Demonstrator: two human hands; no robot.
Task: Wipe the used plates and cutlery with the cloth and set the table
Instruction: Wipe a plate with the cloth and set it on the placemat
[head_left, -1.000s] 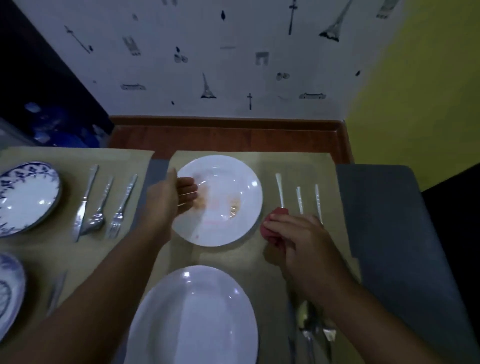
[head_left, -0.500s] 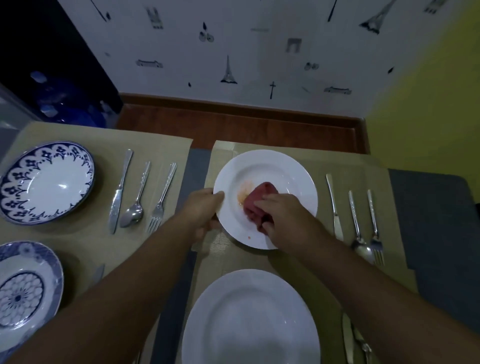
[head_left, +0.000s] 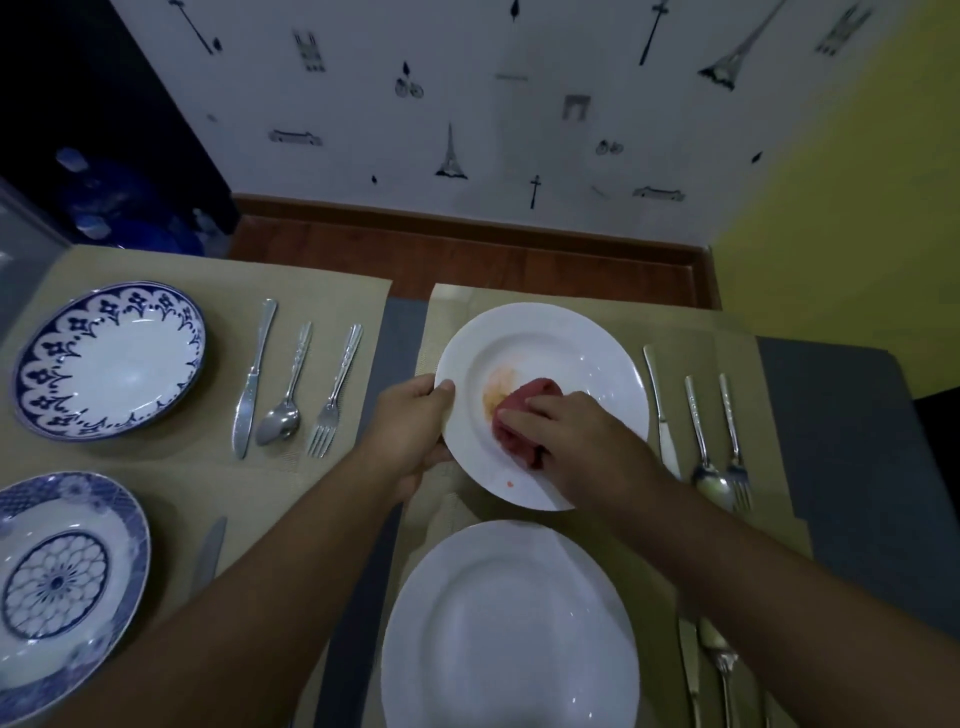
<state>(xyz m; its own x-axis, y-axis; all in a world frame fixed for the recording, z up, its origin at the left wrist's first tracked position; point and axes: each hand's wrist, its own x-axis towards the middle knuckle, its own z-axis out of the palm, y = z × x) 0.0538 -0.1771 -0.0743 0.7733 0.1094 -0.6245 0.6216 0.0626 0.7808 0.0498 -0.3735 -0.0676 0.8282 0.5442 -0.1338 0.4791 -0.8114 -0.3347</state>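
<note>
Your left hand (head_left: 410, 431) gripped the plate (head_left: 571, 343) at its left rim, thumb on top, likely to stop it sliding on the mat (head_left: 727, 332) under the scrub. Your right hand (head_left: 582, 441) reached in palm down, fingers (head_left: 545, 402) curled over the red cloth (head_left: 519, 421), pressing it mid-plate, just beside the orange stain (head_left: 498, 387).

Grey table (head_left: 857, 441): left placemat (head_left: 176, 467), right placemat (head_left: 696, 338) laid directly on it (2 beige mats, narrow grey gap between).
</note>
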